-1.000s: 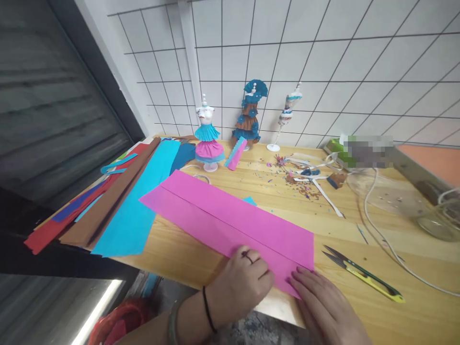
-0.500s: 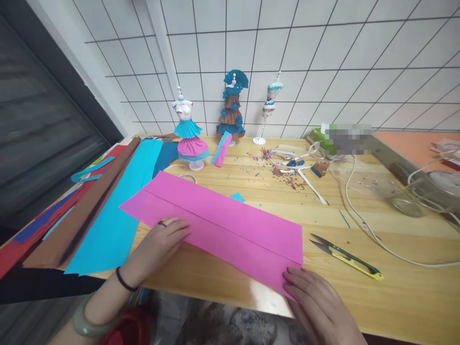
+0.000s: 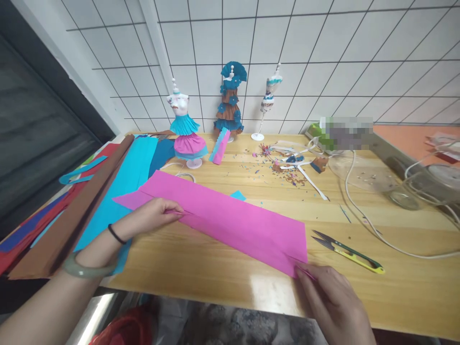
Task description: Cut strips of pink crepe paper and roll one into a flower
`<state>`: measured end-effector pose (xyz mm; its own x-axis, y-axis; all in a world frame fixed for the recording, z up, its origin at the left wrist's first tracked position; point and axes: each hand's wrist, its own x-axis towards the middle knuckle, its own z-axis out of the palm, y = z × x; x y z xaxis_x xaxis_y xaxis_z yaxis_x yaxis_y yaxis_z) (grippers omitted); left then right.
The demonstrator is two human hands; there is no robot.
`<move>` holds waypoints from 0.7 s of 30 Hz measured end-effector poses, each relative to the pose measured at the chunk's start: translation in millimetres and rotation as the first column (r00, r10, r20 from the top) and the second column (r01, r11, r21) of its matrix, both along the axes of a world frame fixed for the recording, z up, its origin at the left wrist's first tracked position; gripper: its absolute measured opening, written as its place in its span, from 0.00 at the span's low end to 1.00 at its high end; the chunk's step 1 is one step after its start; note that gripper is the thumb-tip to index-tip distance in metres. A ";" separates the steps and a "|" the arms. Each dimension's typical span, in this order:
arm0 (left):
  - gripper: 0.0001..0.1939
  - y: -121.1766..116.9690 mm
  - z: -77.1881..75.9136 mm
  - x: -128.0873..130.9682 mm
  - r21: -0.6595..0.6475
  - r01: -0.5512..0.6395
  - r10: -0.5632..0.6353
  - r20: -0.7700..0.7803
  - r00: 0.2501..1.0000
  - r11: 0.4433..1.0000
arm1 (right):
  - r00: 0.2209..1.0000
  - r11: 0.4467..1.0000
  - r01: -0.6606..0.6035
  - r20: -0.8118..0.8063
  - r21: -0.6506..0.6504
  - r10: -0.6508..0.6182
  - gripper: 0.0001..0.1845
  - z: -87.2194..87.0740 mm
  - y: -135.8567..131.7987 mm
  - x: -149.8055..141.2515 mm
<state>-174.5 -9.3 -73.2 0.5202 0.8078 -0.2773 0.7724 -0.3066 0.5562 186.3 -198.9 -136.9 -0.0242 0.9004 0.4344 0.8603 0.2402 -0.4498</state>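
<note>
A long pink paper sheet [image 3: 230, 218] lies slantwise on the wooden table [image 3: 215, 268], its near flap lifted and folding over. My left hand [image 3: 153, 216] pinches the near edge toward the sheet's left end. My right hand [image 3: 332, 297] pinches the near right corner. Both hands are closed on the paper's edge.
Yellow-handled thread snips [image 3: 350, 251] lie right of the paper. Cyan [image 3: 125, 191], brown and red paper sheets are stacked at left. Three small dress-form figures [image 3: 187, 132] stand at the back by the tiled wall, with paper scraps [image 3: 287, 170], a white cable [image 3: 362, 211] and glassware at right.
My left hand slid left along the pink sheet from beside the right hand, then both hands lifted the near edge and began folding it over. The view shifted slightly.
</note>
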 end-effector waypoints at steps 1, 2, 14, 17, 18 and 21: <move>0.18 3.6 2.5 2.8 -0.012 0.013 -0.013 -0.017 1.000 1.000 | 1.000 1.000 0.025 -0.013 -0.017 -0.025 0.10 -0.6 0.9 -0.2; 0.18 7.0 4.0 5.4 -0.015 0.030 -0.031 -0.033 0.999 0.999 | 0.999 0.998 0.045 -0.025 -0.032 -0.046 0.10 -1.1 1.7 -0.7; 0.18 26.9 -0.2 16.2 -0.007 0.209 -0.209 -0.106 0.972 0.978 | 0.976 0.977 0.211 -0.049 -0.029 -0.212 0.12 0.8 4.7 -8.5; 0.19 25.6 -0.7 15.5 -0.001 0.206 -0.205 -0.088 0.975 0.979 | 0.974 0.974 0.225 -0.009 -0.021 -0.225 0.12 1.8 6.6 -9.9; 0.19 25.3 -1.0 15.4 0.005 0.202 -0.200 -0.091 0.975 0.979 | 0.974 0.974 0.227 0.007 -0.019 -0.227 0.13 1.9 7.5 -10.4; 0.19 25.0 -1.8 15.4 0.023 0.190 -0.187 -0.103 0.977 0.982 | 0.969 0.971 0.240 0.058 -0.018 -0.238 0.14 2.0 10.0 -12.4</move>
